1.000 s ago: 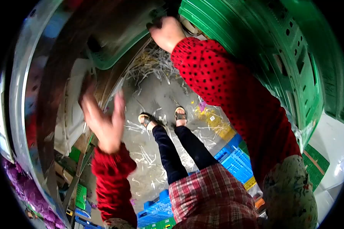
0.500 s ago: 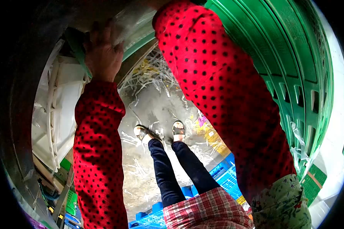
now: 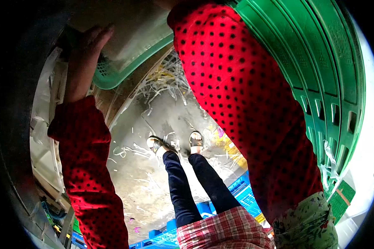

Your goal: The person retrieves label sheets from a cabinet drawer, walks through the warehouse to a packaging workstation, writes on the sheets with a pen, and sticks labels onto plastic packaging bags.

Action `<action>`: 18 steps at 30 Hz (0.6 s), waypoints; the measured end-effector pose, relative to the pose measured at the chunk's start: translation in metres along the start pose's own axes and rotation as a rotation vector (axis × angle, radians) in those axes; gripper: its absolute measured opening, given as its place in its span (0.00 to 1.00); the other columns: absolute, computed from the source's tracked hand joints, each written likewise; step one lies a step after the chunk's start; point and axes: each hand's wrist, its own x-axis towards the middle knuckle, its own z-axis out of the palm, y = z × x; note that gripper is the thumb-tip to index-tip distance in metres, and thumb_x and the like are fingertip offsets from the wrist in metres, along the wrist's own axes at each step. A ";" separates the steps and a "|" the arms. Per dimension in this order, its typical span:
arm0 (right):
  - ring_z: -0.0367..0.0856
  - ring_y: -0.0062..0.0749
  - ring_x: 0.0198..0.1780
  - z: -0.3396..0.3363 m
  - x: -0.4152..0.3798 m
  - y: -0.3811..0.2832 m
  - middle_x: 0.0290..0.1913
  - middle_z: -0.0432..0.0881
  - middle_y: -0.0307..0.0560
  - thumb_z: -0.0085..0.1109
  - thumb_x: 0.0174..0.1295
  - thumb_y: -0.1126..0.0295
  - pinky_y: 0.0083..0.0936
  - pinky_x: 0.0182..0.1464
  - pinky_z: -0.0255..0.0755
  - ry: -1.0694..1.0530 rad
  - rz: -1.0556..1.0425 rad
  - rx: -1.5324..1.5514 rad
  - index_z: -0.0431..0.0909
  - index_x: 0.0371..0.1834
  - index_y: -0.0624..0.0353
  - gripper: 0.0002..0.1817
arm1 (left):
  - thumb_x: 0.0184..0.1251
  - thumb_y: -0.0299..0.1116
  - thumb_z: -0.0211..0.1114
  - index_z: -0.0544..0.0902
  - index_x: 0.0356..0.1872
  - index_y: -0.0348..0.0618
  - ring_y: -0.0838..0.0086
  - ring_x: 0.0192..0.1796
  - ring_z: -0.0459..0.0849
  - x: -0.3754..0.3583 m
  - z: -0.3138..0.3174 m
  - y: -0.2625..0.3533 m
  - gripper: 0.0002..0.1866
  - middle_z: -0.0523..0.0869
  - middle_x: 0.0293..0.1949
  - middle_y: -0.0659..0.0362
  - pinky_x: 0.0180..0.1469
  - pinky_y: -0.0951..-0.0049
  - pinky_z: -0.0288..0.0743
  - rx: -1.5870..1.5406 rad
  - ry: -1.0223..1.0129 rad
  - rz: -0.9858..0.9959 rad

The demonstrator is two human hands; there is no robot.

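My left hand [image 3: 89, 45] is at the upper left, its fingers stretched out in shadow. It lies beside the corner of a pale green plastic basket [image 3: 139, 64], which has a rounded rim and a perforated side. Whether the fingertips touch the basket is hard to see. My right hand [image 3: 165, 3] shows only as a dim sliver at the top edge, beyond the cuff of a red sleeve with black dots; its fingers are hidden. To the right of that forearm stand nested green plastic crates [image 3: 316, 62] with slotted sides.
Clear plastic strips [image 3: 164, 81] are scattered over the concrete floor [image 3: 133, 166]. Blue plastic pallets [image 3: 245, 193] lie behind my legs. White plastic containers [image 3: 45, 159] stand at the left. A torn piece of clear plastic [image 3: 329, 159] hangs by the green crates.
My left hand has moved left and turned on its side, uncovering the pale green basket's corner, which now reaches lower in view. My right arm has barely shifted.
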 end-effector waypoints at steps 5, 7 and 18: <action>0.80 0.54 0.48 -0.034 -0.028 -0.039 0.42 0.82 0.61 0.62 0.52 0.63 0.43 0.48 0.75 -0.198 0.016 0.077 0.80 0.45 0.61 0.19 | 0.69 0.59 0.53 0.78 0.57 0.46 0.61 0.56 0.80 0.008 0.025 -0.010 0.29 0.81 0.54 0.51 0.59 0.59 0.70 0.410 0.328 0.110; 0.81 0.54 0.46 -0.049 -0.051 -0.062 0.40 0.82 0.61 0.63 0.51 0.64 0.43 0.46 0.76 -0.327 0.053 0.108 0.80 0.43 0.62 0.18 | 0.71 0.58 0.51 0.80 0.54 0.40 0.61 0.55 0.81 0.010 0.025 -0.007 0.29 0.81 0.53 0.48 0.55 0.58 0.73 0.233 0.289 -0.179; 0.84 0.50 0.40 -0.071 -0.098 -0.074 0.40 0.84 0.56 0.66 0.45 0.62 0.43 0.41 0.79 -0.465 -0.023 0.273 0.81 0.47 0.54 0.22 | 0.68 0.59 0.54 0.75 0.61 0.37 0.55 0.61 0.76 0.017 0.010 0.061 0.34 0.76 0.61 0.45 0.62 0.58 0.67 -0.095 0.352 -0.553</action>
